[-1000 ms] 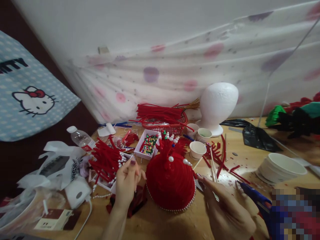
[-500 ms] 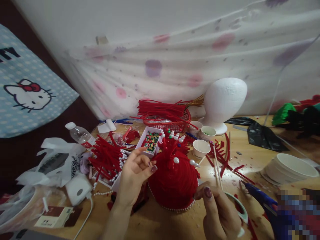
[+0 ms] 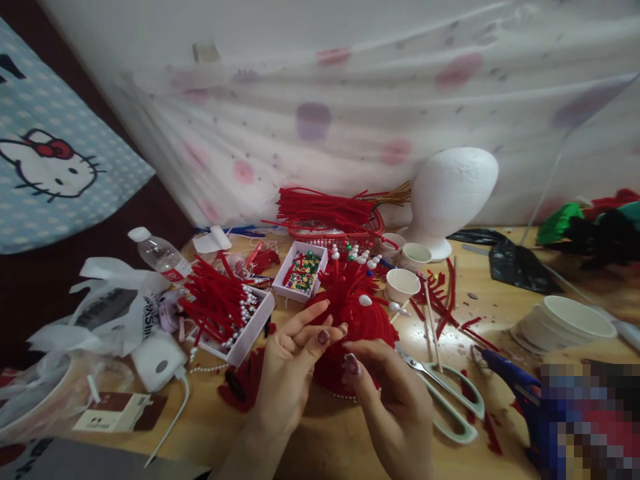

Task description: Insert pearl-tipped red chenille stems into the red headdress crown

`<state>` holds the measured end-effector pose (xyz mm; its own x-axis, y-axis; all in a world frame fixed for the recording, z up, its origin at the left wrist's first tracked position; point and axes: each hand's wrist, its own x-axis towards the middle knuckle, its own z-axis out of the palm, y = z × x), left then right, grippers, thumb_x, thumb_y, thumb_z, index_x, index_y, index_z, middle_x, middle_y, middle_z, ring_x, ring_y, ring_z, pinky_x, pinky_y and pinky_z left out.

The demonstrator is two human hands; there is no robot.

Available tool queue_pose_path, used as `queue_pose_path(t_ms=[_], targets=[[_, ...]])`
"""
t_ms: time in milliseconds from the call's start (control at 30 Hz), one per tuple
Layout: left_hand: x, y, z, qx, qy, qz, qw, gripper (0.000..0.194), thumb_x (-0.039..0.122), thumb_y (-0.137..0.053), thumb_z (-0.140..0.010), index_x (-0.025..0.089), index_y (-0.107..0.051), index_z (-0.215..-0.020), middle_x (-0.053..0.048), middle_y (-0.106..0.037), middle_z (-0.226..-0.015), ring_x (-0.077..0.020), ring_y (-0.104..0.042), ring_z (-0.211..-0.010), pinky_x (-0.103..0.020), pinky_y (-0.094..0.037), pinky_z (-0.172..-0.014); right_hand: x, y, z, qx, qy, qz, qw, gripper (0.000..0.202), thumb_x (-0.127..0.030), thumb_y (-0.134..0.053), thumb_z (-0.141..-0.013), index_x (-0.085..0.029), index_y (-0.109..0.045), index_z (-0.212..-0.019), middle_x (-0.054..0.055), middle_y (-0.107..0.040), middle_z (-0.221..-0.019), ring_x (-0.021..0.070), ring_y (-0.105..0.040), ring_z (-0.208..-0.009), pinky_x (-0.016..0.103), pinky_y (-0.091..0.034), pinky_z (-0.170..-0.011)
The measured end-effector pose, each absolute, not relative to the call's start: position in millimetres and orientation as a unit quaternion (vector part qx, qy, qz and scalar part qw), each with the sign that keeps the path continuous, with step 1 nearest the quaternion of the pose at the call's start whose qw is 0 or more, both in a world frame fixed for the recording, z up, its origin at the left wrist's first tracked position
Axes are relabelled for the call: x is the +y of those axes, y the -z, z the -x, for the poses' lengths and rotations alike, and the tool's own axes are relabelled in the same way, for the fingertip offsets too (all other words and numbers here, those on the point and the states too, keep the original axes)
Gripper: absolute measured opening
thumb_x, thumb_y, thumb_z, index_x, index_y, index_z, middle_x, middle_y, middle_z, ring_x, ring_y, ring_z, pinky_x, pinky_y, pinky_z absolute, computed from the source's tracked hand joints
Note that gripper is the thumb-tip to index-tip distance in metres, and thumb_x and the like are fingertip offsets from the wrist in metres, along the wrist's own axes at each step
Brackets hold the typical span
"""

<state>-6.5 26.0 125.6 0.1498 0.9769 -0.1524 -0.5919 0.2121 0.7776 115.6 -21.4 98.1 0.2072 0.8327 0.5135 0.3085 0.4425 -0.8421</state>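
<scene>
A rounded red fuzzy ornament [image 3: 383,328] sits in front of me, with red tufts, white beads on top and a pearl string along its lower edge. In front of its left side is my left hand [image 3: 293,357], with thumb and fingers brought together in a pinch. My right hand [image 3: 397,400] is close by on the right, its thumb and forefinger bent together. Whatever may be between the fingertips is too small to make out. Both hands cover part of the ornament. Scissors [image 3: 435,393] with pale green handles lie just right of my right hand.
A box of red stems and pearl strings [image 3: 255,333] stands left, near a box of colourful beads [image 3: 285,287]. Behind are a red basket [image 3: 330,238], paper cups [image 3: 403,285] and a white foam head [image 3: 453,193]. A blue glue gun [image 3: 515,383] lies right.
My right hand has moved left and up, close to my left hand in front of the ornament. The scissors it partly covered now show. The view has shifted slightly.
</scene>
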Motion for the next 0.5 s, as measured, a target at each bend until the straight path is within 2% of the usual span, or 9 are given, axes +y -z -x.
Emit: queue_pose_path(t_ms=[133, 233, 367, 500], targets=[[13, -124, 10, 0.366, -0.537, -0.335, 0.682, 0.048, 0.028, -0.085, -0.066, 0.021, -0.070, -0.110, -0.001, -0.078, -0.076, -0.0174, -0.073, -0.093, -0.027, -0.050, -0.098, -24, -99, -110, -0.559, -0.283, 0.480, 0.613, 0.015, -0.019, -0.059, -0.090, -0.028, -0.065, -0.102, -0.001, -0.071, -0.089, 0.0100, -0.067, -0.067, 0.020, -0.055, -0.062], [9, -119, 12, 0.393, -0.526, -0.377, 0.654, 0.047, 0.028, -0.082, -0.070, 0.020, -0.068, -0.115, -0.003, -0.079, -0.084, -0.0180, -0.072, -0.096, -0.025, -0.053, -0.092, -27, -98, -110, -0.538, -0.318, 0.477, 0.618, 0.013, -0.021, -0.060, -0.090, -0.026, -0.067, -0.099, -0.001, -0.071, -0.083, 0.0102, -0.067, -0.066, 0.018, -0.054, -0.058], [8, -116, 13, 0.409, -0.511, -0.386, 0.650, 0.050, 0.030, -0.081, -0.070, 0.018, -0.066, -0.116, -0.006, -0.079, -0.087, -0.0195, -0.073, -0.092, -0.026, -0.056, -0.085, -27, -101, -112, -0.520, -0.365, 0.462, 0.620, 0.013, -0.024, -0.059, -0.091, -0.024, -0.071, -0.096, 0.001, -0.071, -0.076, 0.0100, -0.065, -0.060, 0.018, -0.054, -0.056], [9, -115, 12, 0.414, -0.508, -0.370, 0.658, 0.055, 0.034, -0.083, -0.067, 0.017, -0.066, -0.115, -0.006, -0.078, -0.082, -0.0202, -0.071, -0.096, -0.028, -0.051, -0.092, -27, -102, -113, -0.513, -0.379, 0.461, 0.617, 0.015, -0.026, -0.058, -0.091, -0.022, -0.071, -0.096, 0.003, -0.071, -0.074, 0.0116, -0.066, -0.060, 0.019, -0.055, -0.057]])
